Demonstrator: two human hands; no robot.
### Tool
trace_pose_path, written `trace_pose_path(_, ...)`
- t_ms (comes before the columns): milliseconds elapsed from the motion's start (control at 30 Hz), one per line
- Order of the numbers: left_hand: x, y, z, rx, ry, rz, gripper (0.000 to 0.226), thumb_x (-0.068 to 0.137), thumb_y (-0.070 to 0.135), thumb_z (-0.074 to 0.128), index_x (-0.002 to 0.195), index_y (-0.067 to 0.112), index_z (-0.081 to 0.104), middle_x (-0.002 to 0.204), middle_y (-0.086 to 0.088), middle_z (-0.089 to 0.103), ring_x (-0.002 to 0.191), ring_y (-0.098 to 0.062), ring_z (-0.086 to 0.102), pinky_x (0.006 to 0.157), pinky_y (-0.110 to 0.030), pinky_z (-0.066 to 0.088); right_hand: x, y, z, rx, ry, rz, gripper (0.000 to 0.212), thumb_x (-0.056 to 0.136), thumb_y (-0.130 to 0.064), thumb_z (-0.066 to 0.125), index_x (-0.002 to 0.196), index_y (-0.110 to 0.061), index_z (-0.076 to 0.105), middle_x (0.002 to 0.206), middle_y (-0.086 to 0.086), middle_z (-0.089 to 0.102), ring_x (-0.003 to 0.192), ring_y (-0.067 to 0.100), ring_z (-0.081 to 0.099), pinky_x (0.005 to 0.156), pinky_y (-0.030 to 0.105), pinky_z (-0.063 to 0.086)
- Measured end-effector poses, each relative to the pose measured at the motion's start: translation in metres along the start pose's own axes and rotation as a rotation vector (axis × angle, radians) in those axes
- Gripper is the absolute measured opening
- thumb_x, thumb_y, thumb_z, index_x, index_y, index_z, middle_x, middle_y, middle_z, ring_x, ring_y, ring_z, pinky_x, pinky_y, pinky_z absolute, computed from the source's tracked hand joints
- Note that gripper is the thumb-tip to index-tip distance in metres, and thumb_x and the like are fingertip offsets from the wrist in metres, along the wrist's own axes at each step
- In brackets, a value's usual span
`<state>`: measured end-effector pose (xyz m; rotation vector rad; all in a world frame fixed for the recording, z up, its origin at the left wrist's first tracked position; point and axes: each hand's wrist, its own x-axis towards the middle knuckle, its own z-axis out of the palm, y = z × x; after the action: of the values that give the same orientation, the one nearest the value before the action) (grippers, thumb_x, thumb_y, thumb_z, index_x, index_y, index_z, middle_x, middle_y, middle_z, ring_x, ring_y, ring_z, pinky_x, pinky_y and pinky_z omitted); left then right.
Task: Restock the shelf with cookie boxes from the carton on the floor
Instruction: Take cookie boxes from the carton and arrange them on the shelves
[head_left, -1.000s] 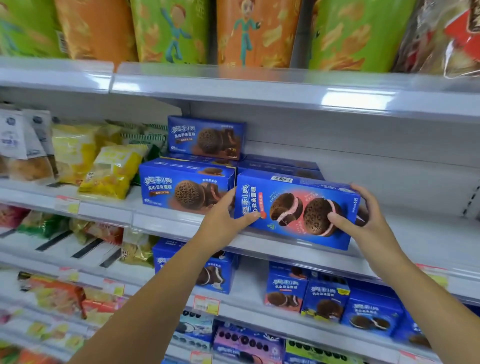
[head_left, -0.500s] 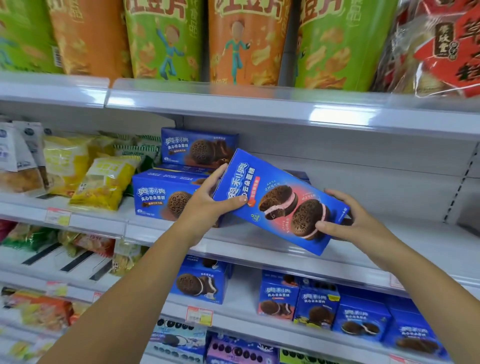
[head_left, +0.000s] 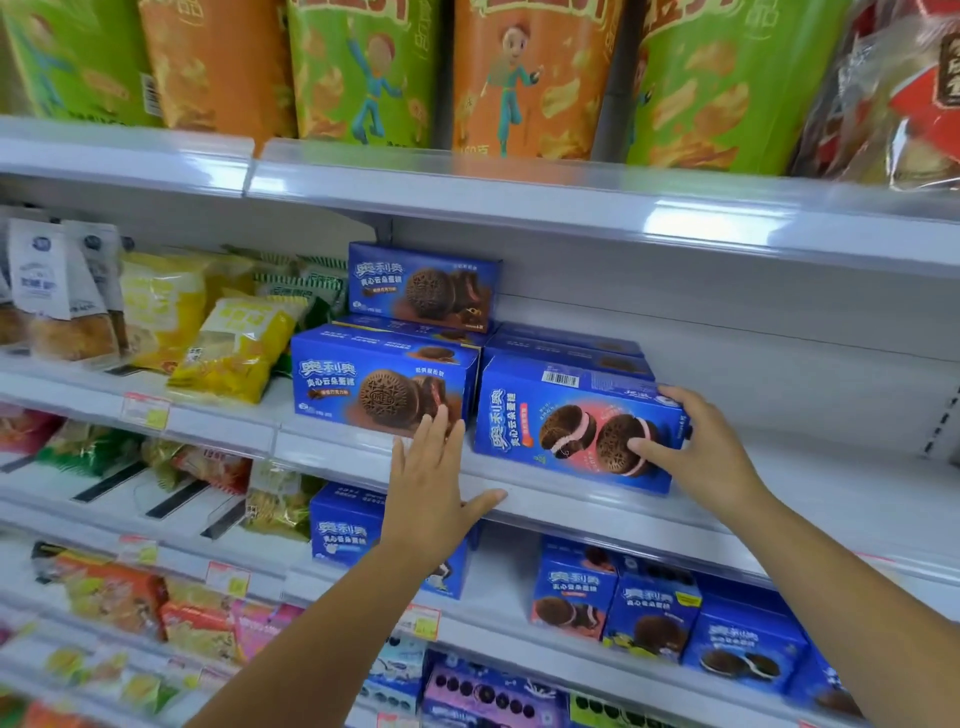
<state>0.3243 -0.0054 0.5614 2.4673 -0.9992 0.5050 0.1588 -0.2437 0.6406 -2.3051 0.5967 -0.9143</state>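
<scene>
A blue cookie box with pink-cream cookies (head_left: 550, 415) stands upright at the front of the middle shelf (head_left: 571, 512). My right hand (head_left: 696, 452) grips its right end, thumb on the front face and fingers over the top. My left hand (head_left: 431, 483) is off the box, fingers straight, in front of the shelf edge, its fingertips overlapping the lower corner of the neighbouring chocolate cookie box (head_left: 363, 384). Another chocolate box (head_left: 421, 286) sits stacked behind, and more blue boxes lie flat behind the held one. The carton is out of view.
Yellow snack bags (head_left: 234, 348) and white bread packs (head_left: 52, 291) fill the shelf's left part. Tall green and orange chip bags (head_left: 363, 73) line the shelf above. Lower shelves hold more blue cookie boxes (head_left: 649, 613). To the right of the held box the shelf is bare.
The box went from tilted in both hands to upright on the shelf front. My left hand let go and drew back, fingers spread. My right hand still holds the box's right end.
</scene>
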Motion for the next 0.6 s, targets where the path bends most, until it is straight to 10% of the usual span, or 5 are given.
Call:
trace_pose_path(133,0.001,-0.004,0.011,0.103,-0.033,0.037,0.123,0.057,0.086,-0.03,0.157,0.02,-0.005,0.164,-0.005,-0.016,0.151,-0.022,-0.016,0.118,-0.046,-0.011,0.003,-0.006,0.014,-0.017,0.018,-0.005,0.072,0.076,-0.026,0.08,0.137,-0.026,0.044,0.138,0.001,0.045,0.116,0.017,0.052,0.096,0.036,0.049)
trace_pose_path(600,-0.003,-0.006,0.014,-0.01,0.051,0.048,0.092,0.086,0.078,0.028,0.157,0.021,0.017,0.166,-0.007,0.002,0.153,-0.022,-0.004,0.122,-0.044,-0.003,-0.009,-0.011,0.02,0.253,-0.042,0.042,0.108,0.076,-0.017,0.08,0.15,-0.042,0.005,0.148,-0.008,0.034,0.132,0.012,0.042,0.105,0.036,0.041)
